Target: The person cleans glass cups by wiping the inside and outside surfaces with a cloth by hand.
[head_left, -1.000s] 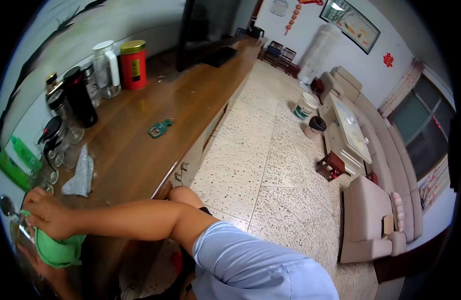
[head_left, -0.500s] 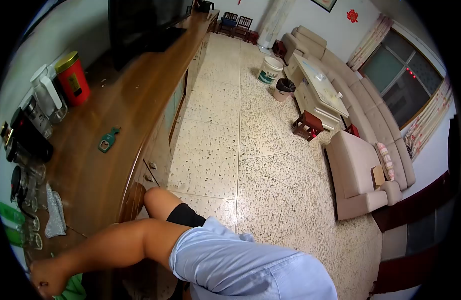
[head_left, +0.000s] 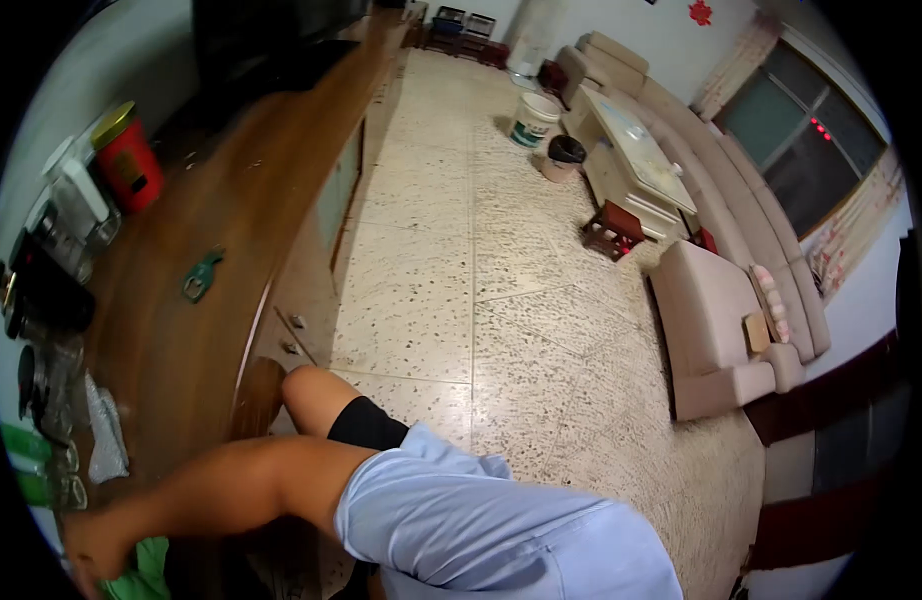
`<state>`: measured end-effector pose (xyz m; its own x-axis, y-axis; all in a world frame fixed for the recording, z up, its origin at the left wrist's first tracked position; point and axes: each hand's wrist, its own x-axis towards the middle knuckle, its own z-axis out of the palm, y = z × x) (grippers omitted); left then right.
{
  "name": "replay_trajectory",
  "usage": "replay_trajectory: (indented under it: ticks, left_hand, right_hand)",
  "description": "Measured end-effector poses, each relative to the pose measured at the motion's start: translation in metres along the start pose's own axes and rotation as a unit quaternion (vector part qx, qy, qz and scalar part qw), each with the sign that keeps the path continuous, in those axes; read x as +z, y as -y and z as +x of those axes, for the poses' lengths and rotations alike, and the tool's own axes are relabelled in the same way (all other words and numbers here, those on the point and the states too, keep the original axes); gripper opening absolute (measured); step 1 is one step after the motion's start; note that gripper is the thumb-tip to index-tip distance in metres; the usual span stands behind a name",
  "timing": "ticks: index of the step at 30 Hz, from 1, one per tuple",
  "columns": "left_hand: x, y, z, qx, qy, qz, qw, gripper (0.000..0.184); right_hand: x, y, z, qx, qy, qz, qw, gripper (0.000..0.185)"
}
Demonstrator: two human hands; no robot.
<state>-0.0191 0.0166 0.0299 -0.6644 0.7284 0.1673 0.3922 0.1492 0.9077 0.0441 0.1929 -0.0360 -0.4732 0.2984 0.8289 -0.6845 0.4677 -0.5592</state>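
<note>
My right hand (head_left: 93, 548) is at the lower left, over the near end of the wooden cabinet top. It is blurred, with its fingers closed on a green cloth (head_left: 149, 572) that bunches out beside the wrist. Close by, a grey cloth (head_left: 106, 430) lies crumpled, and green-tinted glassware (head_left: 31, 465) stands against the wall. Farther along the top lies a small dark green bottle opener-like object (head_left: 201, 275). My left hand is out of sight.
Along the wall stand a red canister (head_left: 129, 165), a clear pitcher (head_left: 81, 195) and a black container (head_left: 49, 280). The wooden cabinet (head_left: 206, 360) carries a television (head_left: 266, 50). Across the speckled floor are a white bucket (head_left: 532, 121), a bin (head_left: 562, 160), a stool (head_left: 613, 230) and a sofa (head_left: 701, 330).
The view has shifted slightly, so the cabinet items appear a little farther left. My right hand stays at the lower left with the green cloth, slightly changed in pose and more blurred.
</note>
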Motion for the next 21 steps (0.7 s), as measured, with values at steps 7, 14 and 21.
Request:
replay_trajectory:
  ticks: [7,14,21]
  left_hand:
    - [-0.069,0.061,0.016,-0.017,0.220,0.140,0.965,0.032]
    - [-0.065,0.027,-0.013,0.000,0.097,-0.221,0.970,0.022]
    - [-0.052,0.035,0.003,-0.004,0.038,-0.268,0.963,0.035]
  right_hand:
    - [-0.031,0.038,0.002,0.047,0.046,-0.071,0.995,0.022]
    - [-0.041,0.070,0.003,-0.036,0.078,-0.157,0.984,0.016]
    - [-0.035,0.084,0.002,0.154,0.044,-0.125,0.979,0.027]
